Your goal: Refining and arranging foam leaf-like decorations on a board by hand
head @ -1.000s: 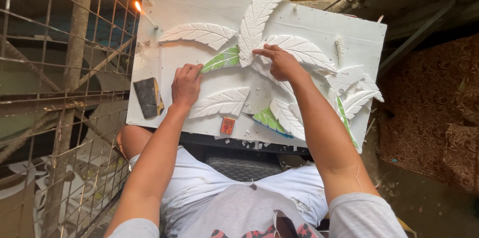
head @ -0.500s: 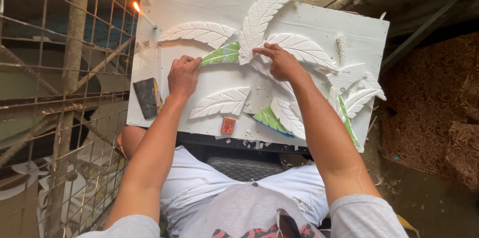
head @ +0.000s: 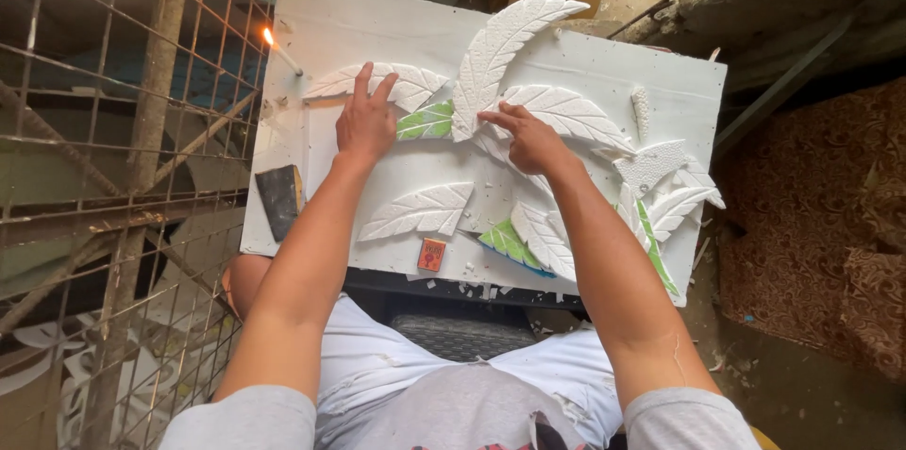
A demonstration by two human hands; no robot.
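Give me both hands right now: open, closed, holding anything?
Left hand: open, fingers spread flat on a white foam leaf, gripping nothing.
Right hand: fingers curled, tips pressing where the white leaves meet; whether it pinches anything cannot be told.

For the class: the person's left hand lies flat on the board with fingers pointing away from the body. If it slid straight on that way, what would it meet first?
The left hand would most likely meet the white foam leaf first; its fingertips already look to overlap it.
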